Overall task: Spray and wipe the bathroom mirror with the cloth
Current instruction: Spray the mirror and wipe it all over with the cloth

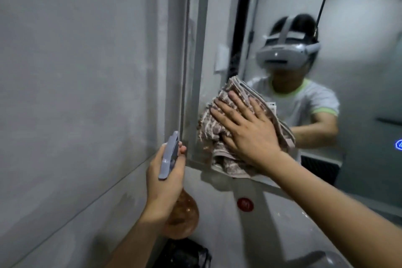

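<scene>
Curled round the grey trigger head, the left hand (167, 187) grips the spray bottle (168, 156), whose amber body hangs below the wrist, near the grey tiled wall (76, 72) on the left. A black bag (185, 254) lies beneath. Just right, at the lower left corner of the mirror (359, 17), the brown patterned cloth (208, 128) is bunched against the glass, hiding part of it. The right hand (248, 130) presses flat on the cloth, fingers straight and spread. A round red sticker (245, 204) sits on the white surface below.
</scene>
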A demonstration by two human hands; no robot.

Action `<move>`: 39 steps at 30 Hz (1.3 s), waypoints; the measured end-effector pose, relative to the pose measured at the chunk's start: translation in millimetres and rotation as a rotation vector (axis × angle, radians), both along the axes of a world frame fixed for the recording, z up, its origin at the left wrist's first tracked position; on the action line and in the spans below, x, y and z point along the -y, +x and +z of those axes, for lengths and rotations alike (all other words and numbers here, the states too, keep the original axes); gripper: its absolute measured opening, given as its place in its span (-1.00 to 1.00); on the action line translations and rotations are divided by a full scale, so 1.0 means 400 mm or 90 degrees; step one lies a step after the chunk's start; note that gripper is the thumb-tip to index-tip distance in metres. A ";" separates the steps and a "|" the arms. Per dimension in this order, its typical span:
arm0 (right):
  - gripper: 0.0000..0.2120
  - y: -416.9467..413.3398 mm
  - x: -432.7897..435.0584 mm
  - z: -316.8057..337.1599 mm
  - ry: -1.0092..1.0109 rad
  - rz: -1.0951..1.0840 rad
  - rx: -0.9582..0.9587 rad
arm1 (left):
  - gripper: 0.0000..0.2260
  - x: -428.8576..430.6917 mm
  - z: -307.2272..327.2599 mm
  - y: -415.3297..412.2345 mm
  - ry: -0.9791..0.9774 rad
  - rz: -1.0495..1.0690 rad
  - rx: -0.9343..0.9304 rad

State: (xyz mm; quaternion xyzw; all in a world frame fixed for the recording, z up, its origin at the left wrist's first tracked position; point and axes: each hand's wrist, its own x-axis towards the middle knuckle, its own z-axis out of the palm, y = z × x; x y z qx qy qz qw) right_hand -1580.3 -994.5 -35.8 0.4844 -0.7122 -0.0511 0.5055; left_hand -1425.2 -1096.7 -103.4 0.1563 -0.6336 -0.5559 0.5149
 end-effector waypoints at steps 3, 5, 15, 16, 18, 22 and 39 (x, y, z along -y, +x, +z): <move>-0.42 0.010 0.039 0.024 0.009 -0.012 -0.006 | -0.82 -0.003 0.033 -0.007 -0.045 0.008 0.003; -0.43 -0.001 0.026 0.037 0.035 -0.018 -0.032 | -0.85 -0.006 0.061 -0.009 -0.062 0.015 -0.002; -0.45 -0.054 -0.226 0.314 -0.119 -0.120 -0.045 | -0.82 -0.141 0.249 -0.050 -0.116 -0.066 -0.060; -0.44 -0.061 -0.261 0.332 -0.129 -0.133 -0.030 | -0.85 -0.163 0.268 -0.057 -0.114 -0.075 -0.065; -0.45 -0.071 -0.331 0.352 -0.161 -0.147 -0.017 | -0.91 -0.215 0.303 -0.068 -0.124 -0.084 -0.060; -0.43 -0.102 -0.488 0.348 -0.218 -0.177 0.013 | -0.96 -0.322 0.338 -0.097 -0.128 -0.102 -0.054; -0.26 -0.118 -0.641 0.352 -0.301 -0.245 0.180 | -0.82 -0.491 0.435 -0.231 0.031 -0.233 -0.080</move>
